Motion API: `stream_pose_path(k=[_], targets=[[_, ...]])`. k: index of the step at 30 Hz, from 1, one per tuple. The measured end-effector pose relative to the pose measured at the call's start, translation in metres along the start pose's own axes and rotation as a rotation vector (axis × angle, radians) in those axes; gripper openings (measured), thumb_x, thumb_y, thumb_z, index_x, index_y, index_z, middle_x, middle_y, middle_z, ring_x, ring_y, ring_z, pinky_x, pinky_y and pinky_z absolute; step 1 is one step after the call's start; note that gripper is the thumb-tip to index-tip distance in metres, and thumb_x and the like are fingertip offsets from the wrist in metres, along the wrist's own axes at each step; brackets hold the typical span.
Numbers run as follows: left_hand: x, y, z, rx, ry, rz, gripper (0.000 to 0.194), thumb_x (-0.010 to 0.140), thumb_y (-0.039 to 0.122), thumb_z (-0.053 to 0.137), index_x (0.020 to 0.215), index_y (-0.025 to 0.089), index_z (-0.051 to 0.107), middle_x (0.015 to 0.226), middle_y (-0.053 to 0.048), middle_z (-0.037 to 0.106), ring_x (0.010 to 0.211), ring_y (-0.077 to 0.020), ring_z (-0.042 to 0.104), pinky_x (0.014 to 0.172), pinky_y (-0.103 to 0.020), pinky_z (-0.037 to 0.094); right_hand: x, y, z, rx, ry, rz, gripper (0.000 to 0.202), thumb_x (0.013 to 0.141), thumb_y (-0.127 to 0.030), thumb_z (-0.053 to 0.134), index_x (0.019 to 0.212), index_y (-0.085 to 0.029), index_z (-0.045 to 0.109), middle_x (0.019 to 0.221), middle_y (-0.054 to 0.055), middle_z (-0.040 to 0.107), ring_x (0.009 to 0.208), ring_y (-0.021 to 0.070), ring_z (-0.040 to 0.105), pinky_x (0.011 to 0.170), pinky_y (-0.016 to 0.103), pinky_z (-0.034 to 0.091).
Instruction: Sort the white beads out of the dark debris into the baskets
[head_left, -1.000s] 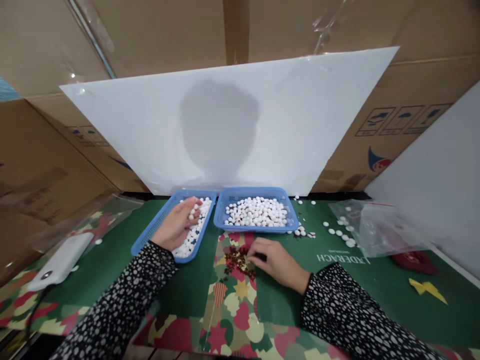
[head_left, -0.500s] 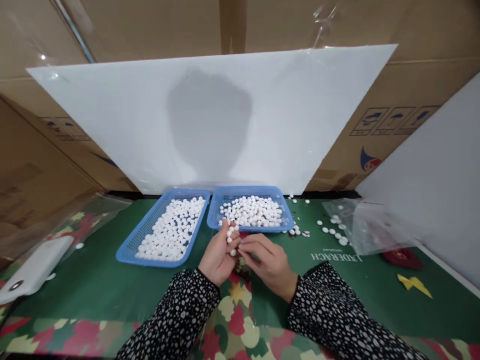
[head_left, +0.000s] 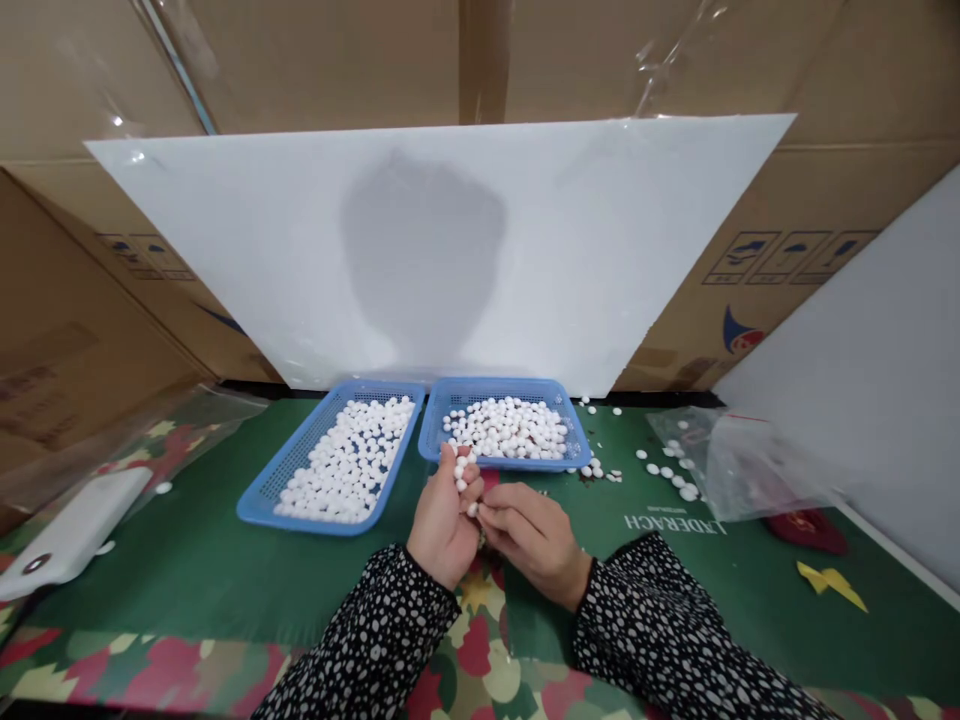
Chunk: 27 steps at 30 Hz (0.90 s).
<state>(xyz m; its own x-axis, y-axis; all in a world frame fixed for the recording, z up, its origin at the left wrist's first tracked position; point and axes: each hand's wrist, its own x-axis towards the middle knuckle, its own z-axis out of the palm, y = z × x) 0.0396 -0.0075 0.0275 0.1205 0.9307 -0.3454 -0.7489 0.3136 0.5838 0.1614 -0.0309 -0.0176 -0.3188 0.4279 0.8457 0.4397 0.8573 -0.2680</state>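
My left hand [head_left: 445, 520] is cupped, with several small white balls [head_left: 462, 472] gathered in its curled fingers. Close against it on the right, my right hand [head_left: 534, 538] has thumb and forefinger pinched at one white ball by the left fingertips; which hand carries that ball I cannot tell. Just beyond the hands sits a blue plastic basket [head_left: 504, 463] of white balls with brownish bits among them. To the left, a second blue basket [head_left: 300, 524] holds many white balls spread over its bottom.
White pieces [head_left: 670, 472] lie scattered on the green mat [head_left: 645, 590] at right, beside a clear plastic bag [head_left: 739, 465]. Farther right are a dark red object [head_left: 808, 533] and a yellow scrap [head_left: 831, 580]. A white device [head_left: 79, 530] lies at left. Cardboard with a white sheet [head_left: 570, 250] stands behind.
The view has shifted slightly. My right thumb and forefinger have closed in at the ball by the left fingertips. The left hand keeps its handful of balls.
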Motion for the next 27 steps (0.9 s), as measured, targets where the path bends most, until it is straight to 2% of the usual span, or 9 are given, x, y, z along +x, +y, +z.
stream_pose_path(k=[6, 14, 23, 25, 27], targets=[[-0.0021, -0.0030, 0.0054, -0.082, 0.040, 0.044, 0.026, 0.092, 0.040, 0.052, 0.084, 0.015, 0.051, 0.057, 0.008, 0.038, 0.036, -0.0016, 0.026, 0.034, -0.013, 0.023, 0.0004, -0.0011, -0.0007, -0.016, 0.022, 0.032, 0.015, 0.088, -0.007, 0.057, 0.095, -0.019, 0.065, 0.087, 0.009, 0.069, 0.080, 0.0191, 0.063, 0.066, 0.032, 0.055], [-0.0032, 0.0018, 0.0091, -0.123, 0.106, 0.054, 0.025, 0.097, 0.034, 0.042, 0.084, 0.015, 0.051, 0.054, 0.008, 0.036, 0.035, -0.0021, 0.026, 0.033, -0.013, 0.022, -0.0008, 0.0024, 0.0020, 0.084, 0.025, -0.047, 0.030, 0.090, -0.007, 0.055, 0.119, -0.016, 0.060, 0.102, 0.012, 0.068, 0.098, 0.0210, 0.063, 0.080, 0.038, 0.058], [-0.0027, 0.0023, 0.0098, -0.139, 0.190, 0.055, 0.026, 0.099, 0.030, 0.038, 0.083, 0.013, 0.051, 0.052, 0.008, 0.038, 0.034, -0.0021, 0.027, 0.032, -0.012, 0.022, -0.0010, 0.0053, -0.0004, 0.095, -0.083, -0.088, 0.035, 0.095, -0.010, 0.047, 0.128, -0.012, 0.055, 0.108, 0.014, 0.067, 0.109, 0.0233, 0.059, 0.089, 0.041, 0.057], [-0.0019, 0.0029, 0.0094, -0.140, 0.206, 0.060, 0.026, 0.099, 0.030, 0.038, 0.082, 0.014, 0.050, 0.052, 0.008, 0.038, 0.034, -0.0020, 0.027, 0.032, -0.012, 0.022, -0.0009, 0.0054, 0.0011, 0.114, -0.103, -0.081, 0.034, 0.094, -0.010, 0.048, 0.128, -0.013, 0.056, 0.109, 0.013, 0.067, 0.109, 0.0232, 0.059, 0.089, 0.041, 0.057], [-0.0011, 0.0046, 0.0094, -0.130, 0.193, 0.083, 0.025, 0.099, 0.030, 0.039, 0.083, 0.014, 0.050, 0.053, 0.008, 0.039, 0.035, -0.0021, 0.027, 0.033, -0.012, 0.022, -0.0002, 0.0045, 0.0033, 0.161, -0.073, 0.000, 0.030, 0.094, -0.011, 0.051, 0.122, -0.018, 0.060, 0.108, 0.011, 0.067, 0.106, 0.0217, 0.061, 0.088, 0.040, 0.057]])
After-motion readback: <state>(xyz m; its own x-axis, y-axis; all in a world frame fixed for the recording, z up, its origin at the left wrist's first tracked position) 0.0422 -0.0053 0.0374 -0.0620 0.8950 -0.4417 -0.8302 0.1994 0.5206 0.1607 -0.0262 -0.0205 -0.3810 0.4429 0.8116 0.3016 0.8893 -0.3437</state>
